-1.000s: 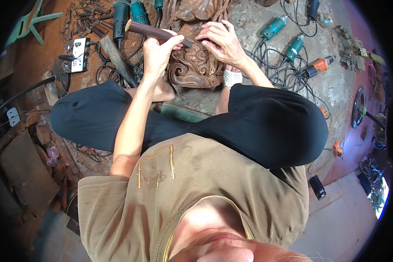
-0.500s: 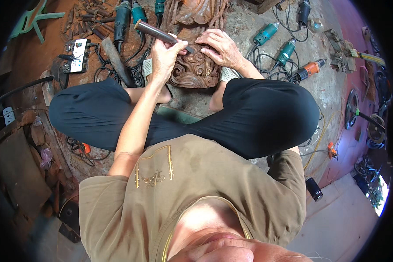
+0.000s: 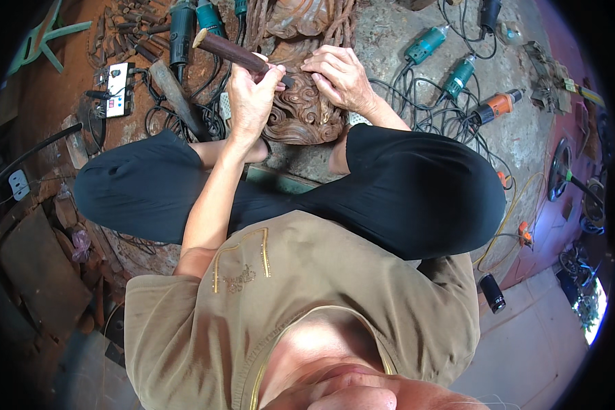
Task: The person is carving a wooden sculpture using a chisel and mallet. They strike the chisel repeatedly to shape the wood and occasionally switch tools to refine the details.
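Note:
My left hand (image 3: 251, 99) is closed around a wood-carving chisel with a dark round handle (image 3: 232, 53), its butt pointing up and left. The chisel's metal blade (image 3: 288, 80) reaches down to a brown wooden carving (image 3: 306, 116) covered in swirling relief, which stands between my feet. Whether the edge touches the wood I cannot tell. My right hand (image 3: 343, 80) rests on the carving's right side, fingers bent and thumb apart, close to the blade. Its fingertips lie against the wood.
Green power tools (image 3: 427, 44) and an orange one (image 3: 497, 107) lie at the right among tangled black cords. Left are a white control box (image 3: 119, 89), a wooden mallet-like stick (image 3: 178, 96) and many chisels (image 3: 143, 31). My crossed legs (image 3: 417, 184) frame the carving.
The view has shifted slightly. My left hand and the chisel have moved a little left and down; the right hand stays on the carving, its fingers somewhat more bent.

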A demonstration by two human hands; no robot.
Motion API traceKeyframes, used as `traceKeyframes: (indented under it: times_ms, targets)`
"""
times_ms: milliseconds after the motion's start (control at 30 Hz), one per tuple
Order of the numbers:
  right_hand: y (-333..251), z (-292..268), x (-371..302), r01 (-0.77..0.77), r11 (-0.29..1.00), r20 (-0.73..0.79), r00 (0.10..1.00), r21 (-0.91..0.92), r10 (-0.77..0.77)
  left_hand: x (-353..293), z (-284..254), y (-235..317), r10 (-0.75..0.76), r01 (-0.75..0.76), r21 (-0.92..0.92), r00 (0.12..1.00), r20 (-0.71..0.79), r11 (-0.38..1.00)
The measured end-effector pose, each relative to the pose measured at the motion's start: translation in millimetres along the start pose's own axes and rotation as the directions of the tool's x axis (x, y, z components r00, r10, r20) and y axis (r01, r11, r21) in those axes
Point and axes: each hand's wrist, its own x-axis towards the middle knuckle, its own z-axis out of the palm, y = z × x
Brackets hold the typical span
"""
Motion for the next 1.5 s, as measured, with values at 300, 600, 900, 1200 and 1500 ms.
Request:
traceKeyframes:
  times_ms: [300, 600, 900, 1200, 1500]
  targets:
    - [-2.6, -2.6, 1.4, -0.025, 0.999, 0.012, 1.000, 0.021, 0.024, 9.2, -18.0, 0.0, 0.006, -0.010, -0.129, 1.000, -0.030, 0.992]
    - [-3.2, -2.6, 0.9, -0.021, 1.000, 0.026, 0.999, 0.019, 0.021, 7.4, -17.9, -5.6, 0.042, -0.043, -0.046, 0.999, -0.024, 0.998]
    - [-0.2, -3.0, 2.1, 0.017, 1.000, -0.011, 1.000, -0.007, -0.017, 3.5, -13.7, -8.0, -0.011, 0.024, -0.130, 0.995, 0.097, 0.991]
    - [-2.6, -1.6, 2.8, -0.003, 1.000, -0.009, 1.000, 0.005, 0.003, 16.0, -72.2, 71.6, 0.130, -0.171, -0.203, 0.970, -0.204, 0.964]
    - [-10.0, -4.8, 9.4, -0.028, 0.998, 0.045, 0.999, 0.055, 0.025, 1.1, -261.9, 230.3, 0.525, -0.461, 0.251, 0.760, -0.383, 0.851]
